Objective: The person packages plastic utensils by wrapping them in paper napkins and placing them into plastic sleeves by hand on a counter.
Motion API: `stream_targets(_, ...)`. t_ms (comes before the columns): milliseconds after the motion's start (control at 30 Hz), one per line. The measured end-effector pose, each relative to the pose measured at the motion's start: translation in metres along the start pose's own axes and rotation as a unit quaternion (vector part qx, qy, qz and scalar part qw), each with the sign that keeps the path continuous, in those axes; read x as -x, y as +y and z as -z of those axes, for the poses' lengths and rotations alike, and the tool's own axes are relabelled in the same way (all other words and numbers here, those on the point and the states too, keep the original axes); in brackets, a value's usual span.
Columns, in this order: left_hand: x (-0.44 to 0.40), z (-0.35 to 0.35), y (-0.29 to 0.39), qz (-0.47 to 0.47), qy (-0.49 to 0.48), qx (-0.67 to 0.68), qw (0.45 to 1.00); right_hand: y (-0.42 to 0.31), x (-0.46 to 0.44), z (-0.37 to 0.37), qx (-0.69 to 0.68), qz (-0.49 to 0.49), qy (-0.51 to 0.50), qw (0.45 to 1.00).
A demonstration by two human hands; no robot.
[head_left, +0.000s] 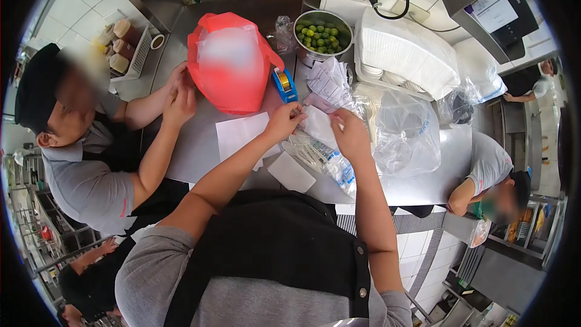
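Note:
My left hand is closed in a pinch at the left edge of a folded white paper. On the other edge, the fingers of my right hand are closed on the same paper. Just beyond my left hand stands a blue tape dispenser with a yellow roll. Crumpled printed receipts lie past the paper. Below my hands are clear-wrapped utensils and a white napkin-like rectangle. A flat white sheet rests left of my left forearm.
A red plastic bag stands at the back left, beside a co-worker's hands. A steel pot of green limes sits at the back. White containers in plastic and clear bags cover the right side. Another person bends at the far right.

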State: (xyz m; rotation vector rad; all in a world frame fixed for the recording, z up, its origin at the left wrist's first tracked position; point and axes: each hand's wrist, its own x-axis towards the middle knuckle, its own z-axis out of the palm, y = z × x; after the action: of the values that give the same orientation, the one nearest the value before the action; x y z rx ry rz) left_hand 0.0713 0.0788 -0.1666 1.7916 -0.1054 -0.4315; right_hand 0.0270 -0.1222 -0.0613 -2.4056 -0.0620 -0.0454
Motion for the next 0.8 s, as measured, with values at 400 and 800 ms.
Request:
stream_targets(400,-0.002,-0.005,0.008,0.030,0.014,0.005,0.999,0.056,-0.037,-0.028,-0.050,-0.031,-0.095,0.994)
stream_targets(800,0.005,-0.014,0.004,0.106,-0.029,0.206,0.972,0.031,-0.035,0.073,-0.402,-0.146,0.114,0.897)
